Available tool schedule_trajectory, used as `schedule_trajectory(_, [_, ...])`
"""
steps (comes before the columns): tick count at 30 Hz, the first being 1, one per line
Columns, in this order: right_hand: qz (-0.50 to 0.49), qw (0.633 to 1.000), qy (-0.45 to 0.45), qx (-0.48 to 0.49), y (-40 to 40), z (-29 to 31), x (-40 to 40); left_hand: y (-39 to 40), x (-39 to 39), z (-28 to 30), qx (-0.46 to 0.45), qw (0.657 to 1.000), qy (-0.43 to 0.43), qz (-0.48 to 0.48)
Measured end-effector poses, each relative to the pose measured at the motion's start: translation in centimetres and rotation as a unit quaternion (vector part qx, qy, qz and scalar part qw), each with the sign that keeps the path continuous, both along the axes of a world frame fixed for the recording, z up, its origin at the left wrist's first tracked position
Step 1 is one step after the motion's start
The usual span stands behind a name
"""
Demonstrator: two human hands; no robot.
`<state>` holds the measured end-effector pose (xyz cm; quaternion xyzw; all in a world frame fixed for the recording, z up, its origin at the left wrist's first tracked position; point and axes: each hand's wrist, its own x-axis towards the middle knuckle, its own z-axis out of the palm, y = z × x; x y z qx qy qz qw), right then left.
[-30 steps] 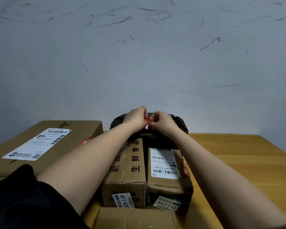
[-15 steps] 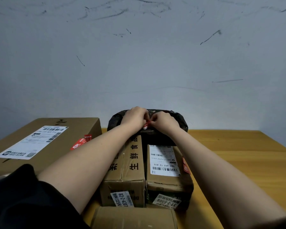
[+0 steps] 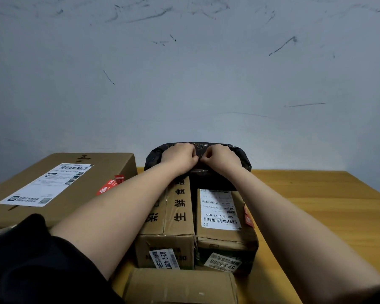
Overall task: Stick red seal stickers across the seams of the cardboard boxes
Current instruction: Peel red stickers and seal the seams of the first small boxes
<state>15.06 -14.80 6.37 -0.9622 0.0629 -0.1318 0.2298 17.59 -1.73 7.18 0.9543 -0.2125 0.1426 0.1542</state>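
Nearest edge: a plain cardboard box [image 3: 180, 286] lies across the bottom of the view, top face only partly seen. A dark sleeve [image 3: 31, 260] covers the lower left corner.

Just beyond, two brown boxes stand side by side, touching. The left one, a box with black printed characters [image 3: 169, 218], carries a small label on its near face. The right one, a box with a white shipping label [image 3: 224, 220], has a red seal sticker [image 3: 248, 218] on its right top edge, folding over the side.

Left of these, a large flat box [image 3: 59, 185] with a big white label; a second red sticker [image 3: 110, 186] sits on its right edge, bent over the corner.

All rest on a wooden table [image 3: 316, 205].

Farthest: a black plastic-wrapped parcel [image 3: 239, 156] behind the two boxes, against a scuffed grey wall [image 3: 184, 73]. Both forearms reach over the boxes to it. Left hand [image 3: 180, 155] and right hand [image 3: 221, 155] rest on the parcel's top, fingers curled, fingertips meeting at its middle. Whether they pinch a sticker there cannot be told; no red shows between them
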Motion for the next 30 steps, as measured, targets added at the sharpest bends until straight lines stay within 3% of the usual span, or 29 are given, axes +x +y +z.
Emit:
schedule_trajectory(8, [-0.007,0.996,-0.090,-0.007,0.5,2.5,-3.7,0.6,-3.3,2.8,-0.004,0.999,-0.034,-0.013])
schedule_trajectory(19, [0.005,0.996,-0.084,0.009,1.9,4.0,-12.1,1.8,-11.5,5.8,-0.033,0.999,-0.020,-0.029])
schedule_trajectory(30, [0.016,0.994,-0.098,0.048,2.3,2.4,-18.4,2.5,-17.2,3.9,-0.032,0.998,-0.005,-0.058])
